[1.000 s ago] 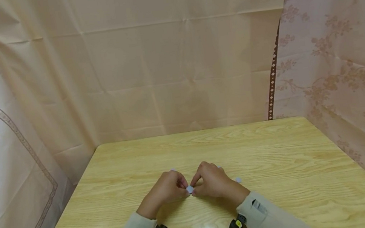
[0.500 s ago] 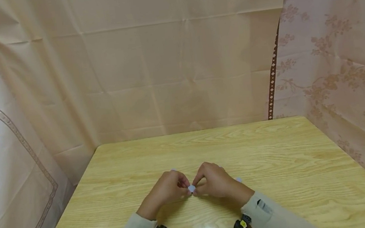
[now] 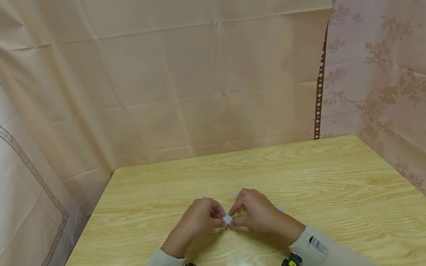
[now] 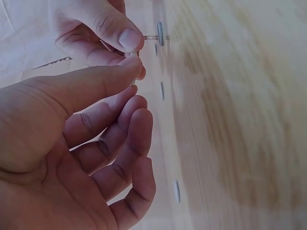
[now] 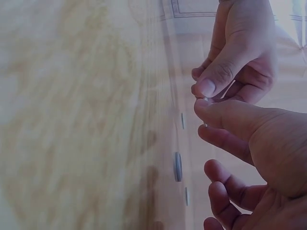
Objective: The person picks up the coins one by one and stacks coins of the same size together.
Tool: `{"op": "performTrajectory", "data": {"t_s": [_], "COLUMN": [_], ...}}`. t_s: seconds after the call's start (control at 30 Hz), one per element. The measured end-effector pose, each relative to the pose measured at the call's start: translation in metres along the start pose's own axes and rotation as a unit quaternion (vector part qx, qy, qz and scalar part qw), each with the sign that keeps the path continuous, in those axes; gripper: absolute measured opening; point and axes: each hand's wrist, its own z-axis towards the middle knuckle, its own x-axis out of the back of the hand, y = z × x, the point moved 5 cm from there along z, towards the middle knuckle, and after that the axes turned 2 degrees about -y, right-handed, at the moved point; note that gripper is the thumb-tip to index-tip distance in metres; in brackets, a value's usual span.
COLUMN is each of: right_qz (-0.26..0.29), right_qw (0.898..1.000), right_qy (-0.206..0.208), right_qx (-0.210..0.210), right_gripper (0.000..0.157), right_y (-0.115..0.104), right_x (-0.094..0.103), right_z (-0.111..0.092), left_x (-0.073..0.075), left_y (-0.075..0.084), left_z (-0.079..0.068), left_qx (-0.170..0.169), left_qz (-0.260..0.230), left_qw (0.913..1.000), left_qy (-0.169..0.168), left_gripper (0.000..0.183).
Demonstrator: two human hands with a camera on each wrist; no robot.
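Observation:
Both hands meet at the middle of the table over one small, thin white piece (image 3: pixel 227 219), which looks many-sided from above. My left hand (image 3: pixel 201 216) pinches it from the left between thumb and index finger. From the right, my right hand (image 3: pixel 256 212) pinches it too. Edge-on, the held piece (image 4: pixel 134 54) appears as a thin pale strip at the fingertips in the left wrist view. The other fingers of the left hand (image 4: pixel 91 124) are loosely bent. Fingertips cover most of the piece in both wrist views.
More small white pieces lie on the wooden table (image 3: pixel 163 183): one beyond the left hand (image 3: pixel 203 197), one beyond the right knuckles (image 3: pixel 236 195), another beside the right wrist (image 3: pixel 280 209). Edge-on, a disc (image 5: pixel 178 166) shows in the right wrist view. Cloth curtains (image 3: pixel 207 85) surround the table.
Both hands have shifted slightly right with the white piece between them, and its outline has turned a little. A white piece beyond the right hand has come into sight left of its knuckles.

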Motion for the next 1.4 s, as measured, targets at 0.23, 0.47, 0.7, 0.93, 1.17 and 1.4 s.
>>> {"op": "performTrajectory", "data": {"t_s": [0.23, 0.47, 0.7, 0.93, 1.17, 1.4], "right_qz": [-0.02, -0.03, -0.021, -0.012, 0.007, 0.014], "right_qw": [1.0, 1.0, 1.0, 1.0, 0.999, 0.999], "right_qy": [0.004, 0.005, -0.002, -0.013, -0.028, -0.047], "right_qx": [0.002, 0.006, 0.008, 0.022, 0.02, 0.009], "right_gripper": [0.016, 0.013, 0.013, 0.013, 0.013, 0.009], "right_y": [0.0, -0.002, -0.002, -0.001, -0.003, 0.0], "right_x": [0.003, 0.008, 0.01, 0.011, 0.011, 0.007], "right_z": [-0.008, -0.015, -0.024, -0.032, -0.037, -0.036], "left_x": [-0.004, -0.007, -0.013, -0.021, -0.026, -0.028], "left_y": [0.005, 0.012, 0.017, 0.026, 0.03, 0.03], "left_z": [0.001, -0.001, -0.002, -0.003, -0.006, -0.006], "left_qx": [-0.007, 0.006, 0.014, 0.022, 0.029, 0.036], "left_qz": [0.004, 0.01, 0.028, 0.054, 0.097, 0.118], "left_qw": [1.0, 0.9999, 0.9994, 0.9982, 0.9947, 0.9922], "left_qy": [-0.002, -0.01, -0.013, -0.01, -0.013, -0.017], "left_gripper": [0.011, 0.013, 0.015, 0.015, 0.016, 0.018]}}
